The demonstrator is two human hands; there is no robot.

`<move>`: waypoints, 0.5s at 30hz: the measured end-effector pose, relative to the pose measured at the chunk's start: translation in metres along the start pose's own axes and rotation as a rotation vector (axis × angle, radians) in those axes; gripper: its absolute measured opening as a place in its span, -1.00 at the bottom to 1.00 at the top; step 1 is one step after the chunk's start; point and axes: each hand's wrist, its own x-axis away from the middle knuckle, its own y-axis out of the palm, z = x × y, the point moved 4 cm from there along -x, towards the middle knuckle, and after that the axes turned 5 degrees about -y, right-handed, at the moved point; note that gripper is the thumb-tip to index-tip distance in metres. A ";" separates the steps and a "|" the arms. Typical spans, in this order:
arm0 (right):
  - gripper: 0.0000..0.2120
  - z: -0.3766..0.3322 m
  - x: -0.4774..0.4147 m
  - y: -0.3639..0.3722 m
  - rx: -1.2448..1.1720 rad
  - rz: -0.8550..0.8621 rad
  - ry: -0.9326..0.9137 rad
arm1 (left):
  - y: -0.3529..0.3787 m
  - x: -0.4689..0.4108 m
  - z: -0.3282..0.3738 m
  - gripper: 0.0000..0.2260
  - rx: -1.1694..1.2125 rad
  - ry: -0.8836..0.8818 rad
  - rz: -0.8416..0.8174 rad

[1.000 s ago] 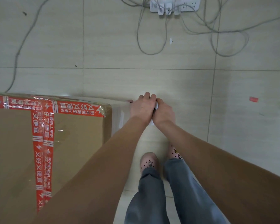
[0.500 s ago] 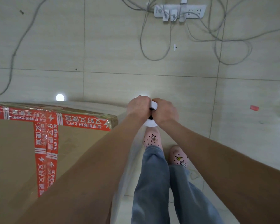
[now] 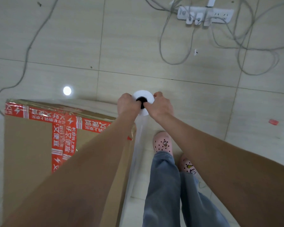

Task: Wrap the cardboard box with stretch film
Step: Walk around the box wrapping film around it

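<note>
Pale tiled floor [image 3: 138,46], seen from above. A white power strip [image 3: 205,14] with plugs lies near the top edge; grey cables [image 3: 175,51] loop off it across the tiles. A small red scrap [image 3: 273,122] sits near the right edge.

The box [image 3: 28,153] stands on the floor at lower left, brown, its top crossed with red tape [image 3: 62,140] printed in white characters. Its right side shows clear film [image 3: 134,161] running up to the roll.

The roll [image 3: 143,95] is held upright just off the box's far right corner, white end and dark core facing up. Left hand [image 3: 127,105] and right hand [image 3: 161,106] flank it, each grip clamped on the roll, fingers reaching toward the core.

Below: grey trousers [image 3: 164,185] and pink clogs [image 3: 162,143] on the floor just beside the box.
</note>
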 end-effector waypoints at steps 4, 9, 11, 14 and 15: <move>-0.60 -0.020 -0.010 0.004 0.014 0.000 -0.054 | -0.004 -0.009 -0.010 -0.69 0.127 -0.112 0.001; -0.58 -0.039 -0.021 0.011 0.077 -0.035 -0.099 | -0.027 -0.022 -0.005 -0.73 -0.013 0.027 -0.006; -0.52 -0.038 -0.020 0.017 -0.013 -0.032 -0.032 | -0.032 -0.024 0.000 -0.74 -0.067 0.103 -0.019; -0.46 -0.030 -0.018 0.026 -0.132 -0.073 0.066 | -0.028 -0.027 0.005 -0.67 -0.156 0.189 -0.074; -0.46 -0.027 -0.018 0.027 -0.153 -0.084 0.087 | -0.024 -0.027 0.006 -0.64 -0.193 0.215 -0.094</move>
